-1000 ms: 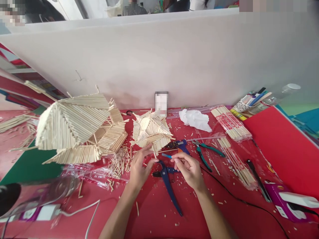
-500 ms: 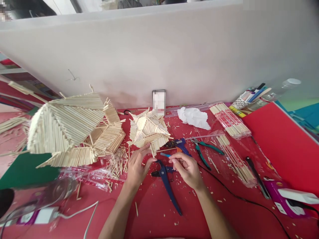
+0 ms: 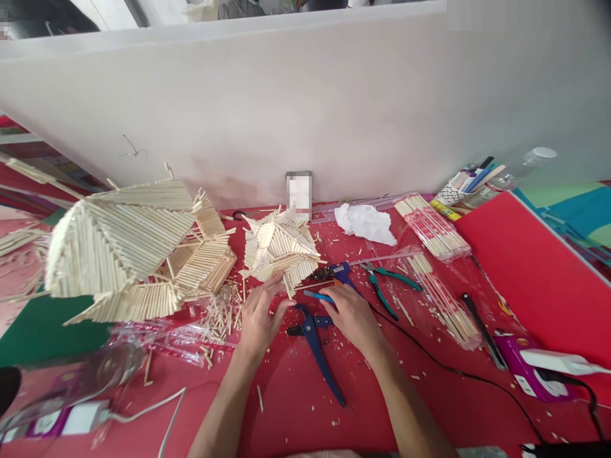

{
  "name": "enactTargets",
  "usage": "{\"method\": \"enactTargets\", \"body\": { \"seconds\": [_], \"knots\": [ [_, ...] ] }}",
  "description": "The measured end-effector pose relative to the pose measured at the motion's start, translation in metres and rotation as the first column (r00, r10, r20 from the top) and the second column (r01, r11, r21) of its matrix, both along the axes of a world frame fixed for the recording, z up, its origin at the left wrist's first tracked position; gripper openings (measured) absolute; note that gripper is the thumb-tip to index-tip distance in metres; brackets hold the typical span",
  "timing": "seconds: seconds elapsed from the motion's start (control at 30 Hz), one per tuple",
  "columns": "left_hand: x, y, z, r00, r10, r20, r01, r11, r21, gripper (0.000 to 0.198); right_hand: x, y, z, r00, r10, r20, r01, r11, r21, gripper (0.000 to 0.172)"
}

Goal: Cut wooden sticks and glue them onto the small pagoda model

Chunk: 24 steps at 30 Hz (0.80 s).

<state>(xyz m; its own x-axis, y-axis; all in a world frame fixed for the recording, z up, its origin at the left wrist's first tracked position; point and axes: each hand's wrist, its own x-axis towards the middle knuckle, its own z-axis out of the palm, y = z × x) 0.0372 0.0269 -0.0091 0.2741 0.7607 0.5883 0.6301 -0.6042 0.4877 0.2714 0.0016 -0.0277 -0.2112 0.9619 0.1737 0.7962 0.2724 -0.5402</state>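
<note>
The small pavilion-like model (image 3: 279,245) of thin wooden sticks stands at the middle of the red table, its layered roof facing me. My left hand (image 3: 260,312) is at its near edge, forefinger and thumb on either side of the front corner. My right hand (image 3: 353,318) is closed on a slim blue pen-like thing (image 3: 317,296), which points left toward that corner; its kind is unclear. Below and between my hands lies a dark blue hand cutter (image 3: 317,356). Just beyond my right hand is a blue glue gun (image 3: 342,272) with a clear glue stick in it.
To the left stands a larger stick model (image 3: 128,242), with cut stick pieces (image 3: 224,318) beside it. On the right are green-handled pliers (image 3: 386,289), crumpled tissue (image 3: 365,222), packed sticks (image 3: 432,228), a black knife (image 3: 482,331) and a black cord (image 3: 443,362). A phone (image 3: 299,191) leans on the white board.
My right hand has turned more palm-down and shifted slightly left, with more of the blue thing showing. My left hand stays at the model's corner. The whole view has shifted slightly.
</note>
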Motion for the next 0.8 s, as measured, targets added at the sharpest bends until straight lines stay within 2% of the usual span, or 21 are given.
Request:
{"method": "enactTargets", "body": {
  "seconds": [0.1,0.2,0.33,0.43,0.57,0.7,0.8],
  "knots": [
    [0.0,0.001,0.0,1.0,-0.003,0.003,0.003,1.0,0.0,0.017,-0.001,0.0,-0.003,0.996,0.018,0.085,-0.015,0.999,-0.039,0.02],
    [-0.001,0.001,-0.001,1.0,-0.008,0.01,0.008,1.0,0.0,0.017,-0.002,0.0,-0.003,0.996,0.011,0.087,-0.009,1.0,-0.026,0.024],
    [0.0,0.001,-0.002,1.0,-0.003,0.015,0.003,1.0,-0.013,0.016,-0.004,0.0,0.002,0.994,0.003,-0.107,-0.005,1.0,-0.023,0.03],
    [0.0,0.001,-0.001,1.0,-0.003,0.022,0.003,1.0,-0.023,0.015,-0.003,-0.001,0.005,0.953,-0.043,-0.3,0.02,0.997,-0.08,0.03],
    [0.001,0.001,-0.001,0.999,-0.01,0.036,0.011,0.999,-0.036,0.017,0.001,-0.002,0.005,0.91,-0.086,-0.405,0.029,0.989,-0.145,0.03],
    [0.001,0.001,0.0,0.999,-0.009,0.044,0.01,0.999,-0.04,0.018,0.003,-0.003,0.009,0.917,-0.108,-0.384,0.017,0.972,-0.233,0.039],
    [0.001,0.001,0.001,0.999,-0.011,0.047,0.012,0.999,-0.031,0.017,0.0,-0.003,0.011,0.943,-0.139,-0.303,0.086,0.98,-0.181,0.042]
  ]
}}
